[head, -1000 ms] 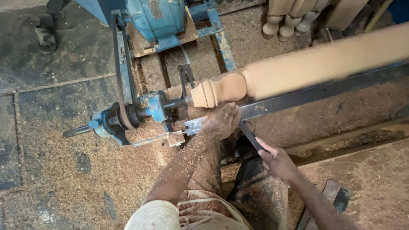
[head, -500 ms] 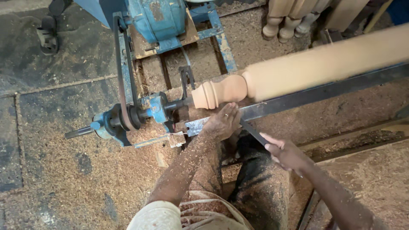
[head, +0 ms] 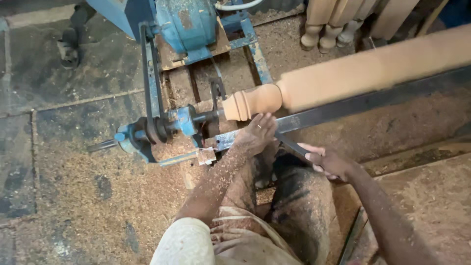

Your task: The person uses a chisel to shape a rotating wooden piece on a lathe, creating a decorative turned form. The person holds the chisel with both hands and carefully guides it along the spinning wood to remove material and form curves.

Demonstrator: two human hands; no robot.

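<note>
Fingers (head: 314, 158) of your right hand (head: 329, 163) are curled closed around the dark handle of a turning chisel (head: 292, 145), and this tool runs up and to the left, under the metal tool rest bar (head: 373, 100). Whether your left hand is open or closed I cannot tell, because it does not show in the head view. What lies on the bar is your bare foot (head: 256, 133), with a ring on one toe; its toes press on the bar just below the rounded end of the wooden spindle (head: 343, 78). Your leg is covered with sawdust. The spindle is long and pale, it lies almost horizontal between the blue lathe headstock (head: 171, 125) at the left and the right edge of the picture, and its left end has turned grooves and a round bulb shape. A dark drive belt (head: 151, 83) goes from the headstock up to the blue motor (head: 186, 22). Sawdust (head: 88, 196) covers the floor around the lathe. Several finished turned legs (head: 333, 29) stand at the top, well apart from your hand.
</note>
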